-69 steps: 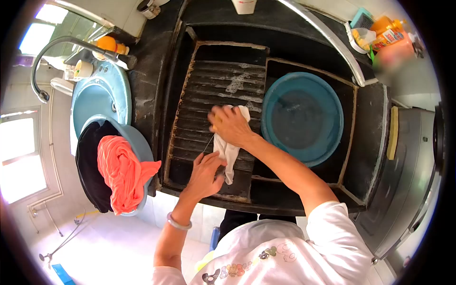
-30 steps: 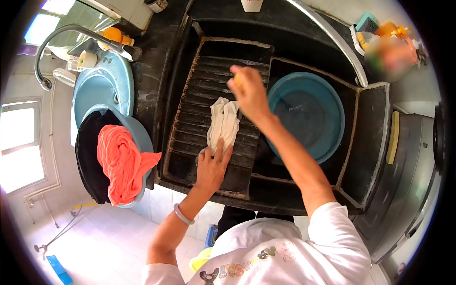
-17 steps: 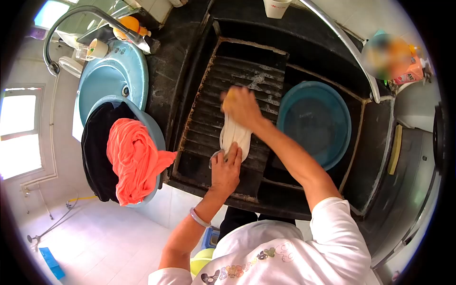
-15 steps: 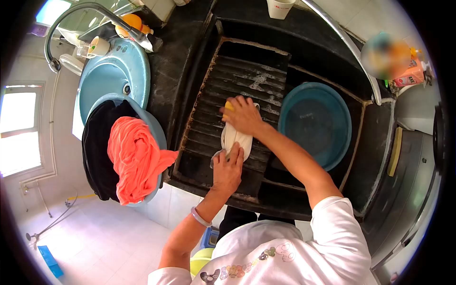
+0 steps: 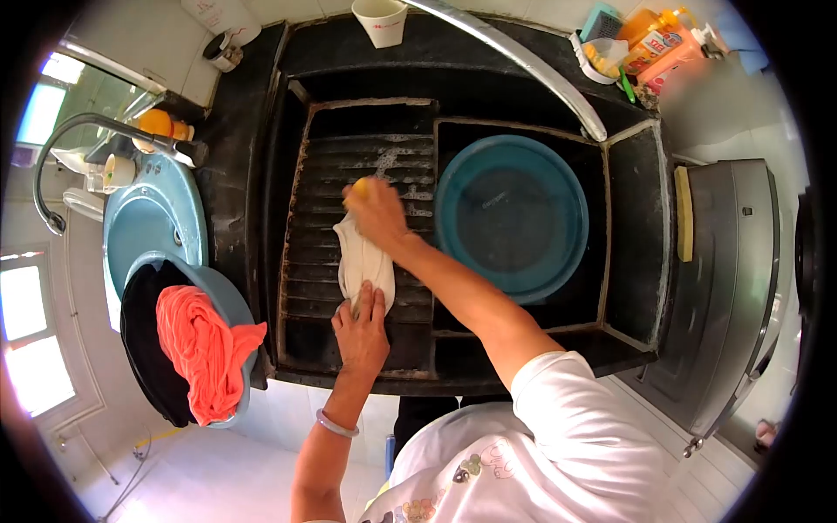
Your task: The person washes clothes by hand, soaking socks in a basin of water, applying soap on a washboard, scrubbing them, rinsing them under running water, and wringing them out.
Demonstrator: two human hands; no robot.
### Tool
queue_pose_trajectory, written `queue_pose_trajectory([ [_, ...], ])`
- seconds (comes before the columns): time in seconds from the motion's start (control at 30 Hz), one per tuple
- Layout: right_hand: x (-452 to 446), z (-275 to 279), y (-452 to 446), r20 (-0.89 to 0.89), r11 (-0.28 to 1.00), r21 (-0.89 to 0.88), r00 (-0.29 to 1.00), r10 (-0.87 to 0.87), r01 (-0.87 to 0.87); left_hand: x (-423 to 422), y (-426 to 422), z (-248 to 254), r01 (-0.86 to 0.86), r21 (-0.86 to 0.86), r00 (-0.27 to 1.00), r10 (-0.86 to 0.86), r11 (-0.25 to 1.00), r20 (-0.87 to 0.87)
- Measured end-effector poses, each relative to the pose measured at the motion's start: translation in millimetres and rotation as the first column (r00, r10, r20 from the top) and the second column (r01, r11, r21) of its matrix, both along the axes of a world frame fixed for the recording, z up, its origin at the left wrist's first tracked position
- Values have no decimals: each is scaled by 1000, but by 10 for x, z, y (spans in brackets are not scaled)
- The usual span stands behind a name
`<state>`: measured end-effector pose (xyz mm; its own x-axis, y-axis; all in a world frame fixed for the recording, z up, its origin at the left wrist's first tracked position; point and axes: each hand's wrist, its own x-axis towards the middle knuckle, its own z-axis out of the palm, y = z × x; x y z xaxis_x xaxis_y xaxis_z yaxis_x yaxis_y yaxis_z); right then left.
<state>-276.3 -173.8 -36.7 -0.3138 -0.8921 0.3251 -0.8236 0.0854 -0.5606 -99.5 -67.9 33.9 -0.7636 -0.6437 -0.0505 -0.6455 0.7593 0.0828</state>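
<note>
A long white sock (image 5: 365,261) lies lengthwise on the dark ribbed washboard (image 5: 323,157) built into the sink. My left hand (image 5: 361,340) grips its near end, with the fingers pressed over the fabric. At the far end, my right hand (image 5: 378,216) is closed around a yellow bar of soap (image 5: 361,186), only partly visible between blurred fingers. White suds (image 5: 385,162) sit on the ribs just beyond that hand. Right of the washboard, a round blue-green basin (image 5: 513,218) stands in the sink compartment.
On the left, a blue tub (image 5: 228,301) holds black clothing (image 5: 148,340) and a coral garment (image 5: 205,349), beside a blue washbasin (image 5: 157,205). A metal faucet pipe (image 5: 523,61) arches over the sink. A white cup (image 5: 380,21) and several bottles (image 5: 652,48) stand along the back.
The view has swung right, so the sink and tub appear farther left. More of the sock shows stretched between my hands. My right hand still holds the soap.
</note>
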Motion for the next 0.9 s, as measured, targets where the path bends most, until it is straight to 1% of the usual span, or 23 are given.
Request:
queue_pose_trajectory([
  [0.03, -230, 51, 20, 290, 993, 101, 953, -91, 64, 1, 11, 1, -7, 9, 1000, 7, 1000, 1],
  [0.1, -696, 37, 326, 460, 961, 78, 846, -270, 264, 3, 32, -1, -21, 13, 1000, 21, 1000, 9],
  [0.13, -888, -191, 512, 382, 908, -80, 854, -353, 411, -8, 40, 10, -27, 5, 1000, 27, 1000, 14],
  [0.2, -1346, -561, 1024, 528, 904, 84, 751, -397, 419, -53, 52, 10, -30, 0, 999, 30, 1000, 15],
  [0.23, -1525, -680, 1348, 474, 929, 187, 799, -371, 320, -58, 53, 14, -30, 0, 999, 30, 1000, 16],
  [0.27, -1680, -847, 1642, 220, 884, 396, 910, -353, 247, -53, 57, 29, -38, -6, 999, 38, 999, 19],
  [0.3, -1757, -657, 1893, -259, 817, 533, 962, -90, 220, -59, 48, 44, -40, 5, 999, 40, 999, -5],
  [0.37, -2078, -878, 2147, -474, 722, 582, 878, -71, 373, -75, 47, 59, -45, -17, 999, 45, 999, 11],
  [0.4, -2132, -732, 2159, -399, 616, 645, 887, -232, 451, -78, 59, 56, -44, -29, 999, 44, 999, 16],
  [0.47, -2302, -935, 2170, -561, 663, 546, 811, -165, 512, -81, 70, 65, -42, -62, 999, 44, 997, 30],
  [0.53, -2295, -600, 1897, -286, 563, 753, 940, -185, 341, -101, 87, 74, -60, -53, 997, 63, 997, 51],
  [0.57, -2229, -263, 1732, -97, 652, 752, 995, -37, 97, -95, 98, 74, -56, -64, 997, 59, 996, 45],
  [0.6, -2114, 161, 1578, 85, 692, 705, 987, 133, -155, -80, 98, 68, -52, -74, 998, 55, 996, 40],
  [0.63, -1979, 670, 1411, 242, 718, 631, 954, 176, -293, -76, 93, 62, -49, -83, 998, 52, 995, 35],
  [0.67, -1838, 1212, 1261, 392, 732, 536, 892, 227, -422, -76, 91, 57, -56, -86, 998, 58, 995, 24],
  [0.73, -1594, 2168, 1083, 410, 733, 365, 806, 426, -574, -57, 93, 41, -62, -81, 998, 63, 995, 15],
  [0.8, -1436, 2962, 1018, 354, 742, 239, 768, 534, -626, -35, 90, 15, -60, -76, 998, 60, 995, -6],
  [0.87, -1332, 3507, 1010, 452, 720, 21, 649, 612, -694, -28, 79, 8, -66, -70, 997, 64, 995, -34],
  [0.9, -1324, 3579, 983, 527, 680, -104, 540, 656, -726, -24, 73, 10, -71, -59, 996, 68, 996, -51],
])
